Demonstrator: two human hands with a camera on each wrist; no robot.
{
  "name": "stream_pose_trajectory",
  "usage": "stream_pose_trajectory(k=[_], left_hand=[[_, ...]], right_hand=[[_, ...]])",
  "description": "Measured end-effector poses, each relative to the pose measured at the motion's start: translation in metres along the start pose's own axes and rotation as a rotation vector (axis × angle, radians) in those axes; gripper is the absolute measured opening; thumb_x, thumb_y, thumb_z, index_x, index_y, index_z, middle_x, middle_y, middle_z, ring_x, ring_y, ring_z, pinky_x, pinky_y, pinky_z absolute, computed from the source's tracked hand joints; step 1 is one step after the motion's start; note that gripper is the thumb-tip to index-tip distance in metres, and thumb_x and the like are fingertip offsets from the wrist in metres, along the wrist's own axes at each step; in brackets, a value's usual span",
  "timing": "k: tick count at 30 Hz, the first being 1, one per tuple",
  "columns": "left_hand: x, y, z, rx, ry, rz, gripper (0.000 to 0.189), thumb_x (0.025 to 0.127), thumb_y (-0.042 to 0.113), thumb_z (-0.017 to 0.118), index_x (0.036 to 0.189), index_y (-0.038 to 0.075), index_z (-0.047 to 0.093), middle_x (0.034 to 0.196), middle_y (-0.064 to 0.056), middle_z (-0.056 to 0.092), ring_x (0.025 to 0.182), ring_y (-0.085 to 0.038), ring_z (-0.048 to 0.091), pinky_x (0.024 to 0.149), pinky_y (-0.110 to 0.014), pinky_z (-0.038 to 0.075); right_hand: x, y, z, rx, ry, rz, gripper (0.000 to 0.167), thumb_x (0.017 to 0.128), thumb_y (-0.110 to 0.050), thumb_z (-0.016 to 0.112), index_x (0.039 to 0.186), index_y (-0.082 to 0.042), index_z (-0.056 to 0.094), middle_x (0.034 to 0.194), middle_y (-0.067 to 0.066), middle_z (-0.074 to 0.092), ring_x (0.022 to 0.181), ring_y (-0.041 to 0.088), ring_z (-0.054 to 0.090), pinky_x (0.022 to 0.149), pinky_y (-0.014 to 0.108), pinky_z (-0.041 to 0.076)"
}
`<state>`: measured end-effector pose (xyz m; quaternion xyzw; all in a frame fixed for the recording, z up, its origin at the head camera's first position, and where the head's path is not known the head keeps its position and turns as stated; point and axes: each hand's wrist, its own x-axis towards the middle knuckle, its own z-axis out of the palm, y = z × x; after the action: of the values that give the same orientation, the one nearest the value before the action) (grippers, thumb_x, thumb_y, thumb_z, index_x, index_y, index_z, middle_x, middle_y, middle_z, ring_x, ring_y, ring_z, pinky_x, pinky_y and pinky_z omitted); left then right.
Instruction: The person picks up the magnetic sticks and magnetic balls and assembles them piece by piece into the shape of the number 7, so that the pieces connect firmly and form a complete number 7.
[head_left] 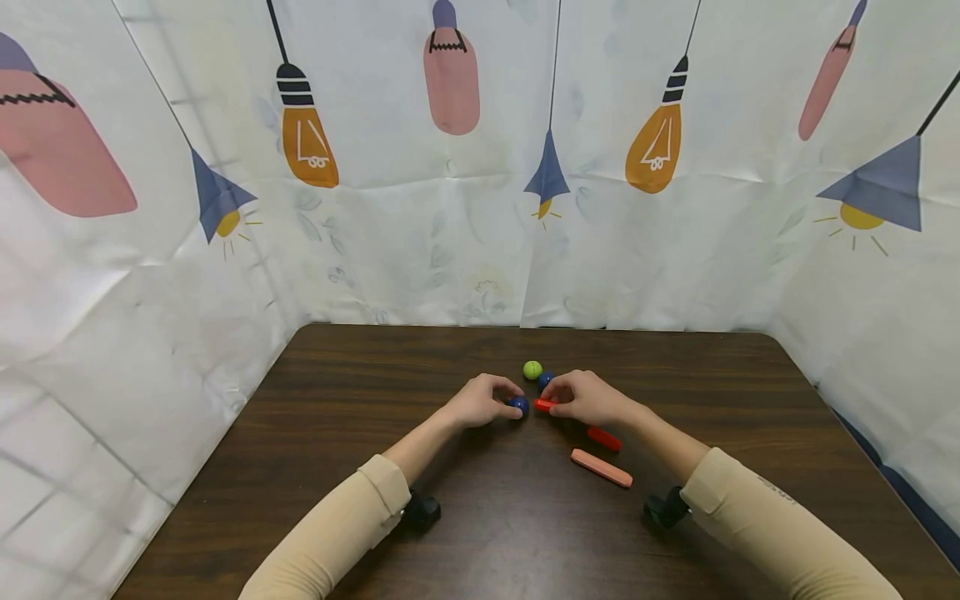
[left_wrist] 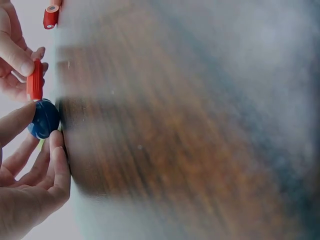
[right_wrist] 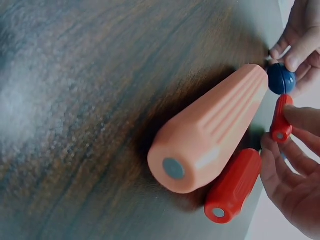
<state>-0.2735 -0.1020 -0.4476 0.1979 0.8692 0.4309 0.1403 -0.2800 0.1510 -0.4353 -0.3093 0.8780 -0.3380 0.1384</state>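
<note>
My left hand (head_left: 480, 402) pinches a dark blue ball (left_wrist: 46, 119) between thumb and fingers. My right hand (head_left: 588, 397) grips a short red ribbed rod (right_wrist: 281, 119) with a grey disc in its end, apparently a magnetic building stick. In both wrist views the rod's far end meets the blue ball or nearly does; whether they touch I cannot tell. Behind the right fingertips, a second blue ball (head_left: 546, 381) lies on the table, partly hidden. Next to it is a lime green ball (head_left: 532, 370).
Another red rod (head_left: 604, 438) lies below my right hand. Nearer me is a longer peach-coloured rod (head_left: 602, 468), also with a grey end disc. The dark wooden table (head_left: 360, 375) ends at a white patterned curtain (head_left: 480, 250).
</note>
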Motion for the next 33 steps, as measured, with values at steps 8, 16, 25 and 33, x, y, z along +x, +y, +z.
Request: stream_pose_trajectory(k=[8,16,25,33], left_hand=[[0.0019,0.0008,0.0004,0.018,-0.005,0.004,0.026,0.091,0.017,0.081,0.115,0.009,0.076,0.109,-0.002,0.07,0.099,-0.019,0.063,0.084,-0.036,0.051],[0.0021,0.003,0.0025,0.029,0.001,0.0,0.026,0.09,0.017,0.082,0.114,0.008,0.076,0.107,-0.001,0.07,0.098,-0.02,0.064,0.08,-0.033,0.052],[0.0032,0.0029,0.0031,0.045,0.006,0.007,0.028,0.089,0.017,0.083,0.113,0.008,0.075,0.108,-0.002,0.071,0.1,-0.02,0.064,0.085,-0.036,0.052],[0.0037,0.003,0.003,0.066,0.011,0.01,0.027,0.089,0.017,0.083,0.113,0.008,0.075,0.108,-0.002,0.07,0.091,-0.016,0.063,0.08,-0.033,0.052]], right_hand=[[0.0013,-0.0019,0.0014,-0.014,0.007,-0.009,0.015,0.095,-0.007,0.074,0.11,-0.005,0.075,0.094,-0.003,0.07,0.082,0.016,0.061,0.076,0.033,0.053],[0.0027,-0.0027,0.0029,-0.038,0.018,-0.006,0.013,0.095,-0.007,0.074,0.107,-0.007,0.076,0.093,-0.003,0.07,0.081,0.017,0.059,0.075,0.032,0.051],[0.0017,-0.003,0.0033,-0.038,0.039,-0.006,0.012,0.094,-0.007,0.075,0.106,-0.007,0.076,0.094,-0.002,0.07,0.08,0.015,0.059,0.074,0.032,0.052],[0.0,-0.0033,0.0016,-0.031,0.049,-0.008,0.013,0.094,-0.009,0.076,0.106,-0.006,0.075,0.09,-0.003,0.069,0.077,0.015,0.059,0.07,0.031,0.051]])
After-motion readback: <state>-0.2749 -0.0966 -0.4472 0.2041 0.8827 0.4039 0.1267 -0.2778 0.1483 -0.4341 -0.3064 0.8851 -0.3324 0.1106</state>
